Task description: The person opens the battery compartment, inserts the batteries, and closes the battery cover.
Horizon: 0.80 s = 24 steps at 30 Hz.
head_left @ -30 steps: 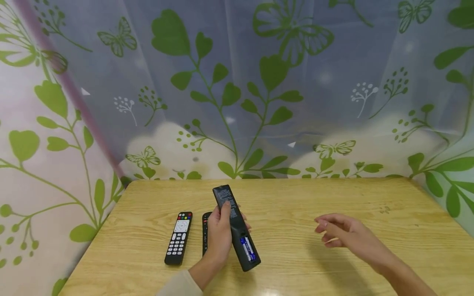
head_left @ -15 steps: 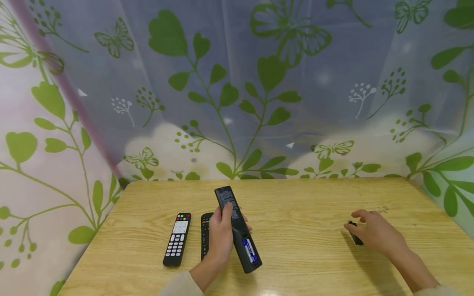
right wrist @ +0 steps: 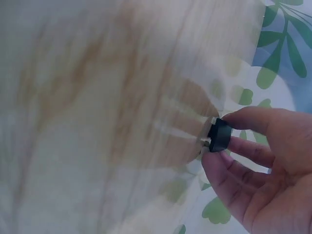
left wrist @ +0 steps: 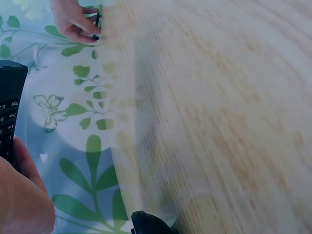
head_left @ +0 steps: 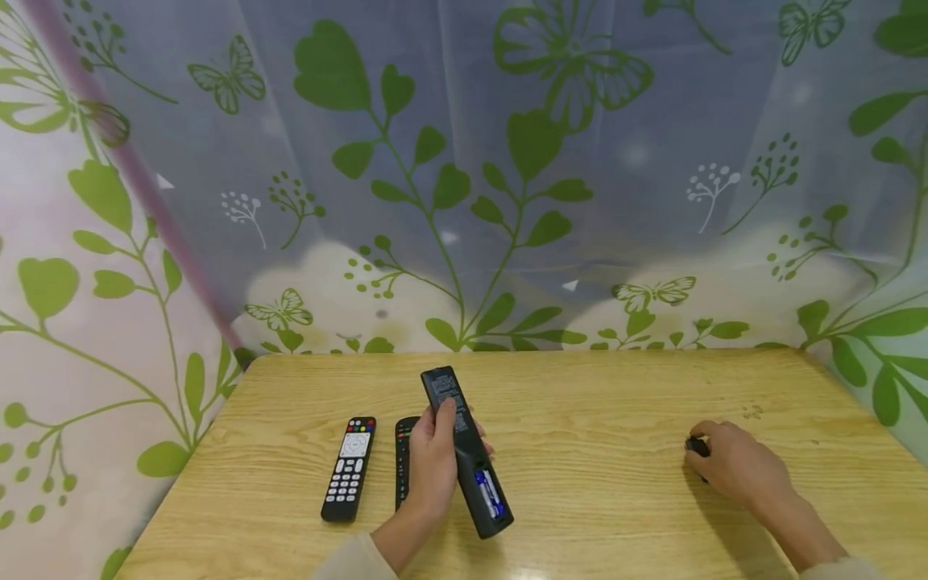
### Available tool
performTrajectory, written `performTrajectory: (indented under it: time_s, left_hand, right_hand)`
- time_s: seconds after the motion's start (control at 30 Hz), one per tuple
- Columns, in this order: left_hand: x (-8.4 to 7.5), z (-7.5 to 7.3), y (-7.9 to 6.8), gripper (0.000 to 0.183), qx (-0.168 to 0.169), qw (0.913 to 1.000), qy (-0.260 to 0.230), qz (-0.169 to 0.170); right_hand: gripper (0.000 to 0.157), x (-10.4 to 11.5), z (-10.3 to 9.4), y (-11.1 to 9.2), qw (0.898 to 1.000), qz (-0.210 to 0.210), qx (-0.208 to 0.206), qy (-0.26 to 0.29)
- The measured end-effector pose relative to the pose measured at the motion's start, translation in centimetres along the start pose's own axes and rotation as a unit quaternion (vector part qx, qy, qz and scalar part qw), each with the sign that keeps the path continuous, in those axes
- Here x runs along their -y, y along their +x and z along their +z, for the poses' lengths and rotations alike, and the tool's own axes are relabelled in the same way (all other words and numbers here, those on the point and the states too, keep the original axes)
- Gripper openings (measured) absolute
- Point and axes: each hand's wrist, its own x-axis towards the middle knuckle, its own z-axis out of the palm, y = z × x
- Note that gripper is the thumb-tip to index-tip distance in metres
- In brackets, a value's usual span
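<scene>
In the head view, my left hand (head_left: 432,467) grips a black remote control (head_left: 467,443), its back turned up and its thumb across the label. Two blue-and-silver batteries (head_left: 489,494) lie in the remote's uncovered compartment. Part of that remote's keypad (left wrist: 6,122) shows in the left wrist view. Over on the right, my right hand (head_left: 743,467) pinches a small black battery cover (head_left: 698,448) by its edges, low over the wooden table. The right wrist view shows the cover (right wrist: 222,135) between thumb and fingertips.
A black remote with white buttons (head_left: 350,471) lies on the wooden table (head_left: 580,451), left of my left hand. Another black remote (head_left: 403,459) lies partly hidden behind that hand. A leaf-patterned curtain (head_left: 449,201) hangs along the table's back edge.
My right hand has moved right to the battery cover, which it hid at first, and has closed its fingers on it. My left hand and its remote have stayed nearly still.
</scene>
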Motion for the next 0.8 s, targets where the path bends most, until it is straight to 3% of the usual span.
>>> performTrajectory:
  time_s: [0.27,0.57,0.8]
  left_hand:
    - [0.2,0.0,-0.2,0.044,0.004,1.0,0.006,-0.001]
    - [0.4,0.1,-0.1,0.044,0.006,0.9999,0.014,0.007]
    - [0.7,0.3,-0.2,0.044,0.0,0.9998,0.019,0.007]
  right_hand:
    - [0.05,3.6,0.6,-0.8,0.99,-0.007,-0.01,0.138]
    - [0.043,10.4,0.9,-2.0,0.973,-0.047,-0.062,0.215]
    - [0.028,15.8,1.8,-3.6,0.951,-0.101,-0.105,0.274]
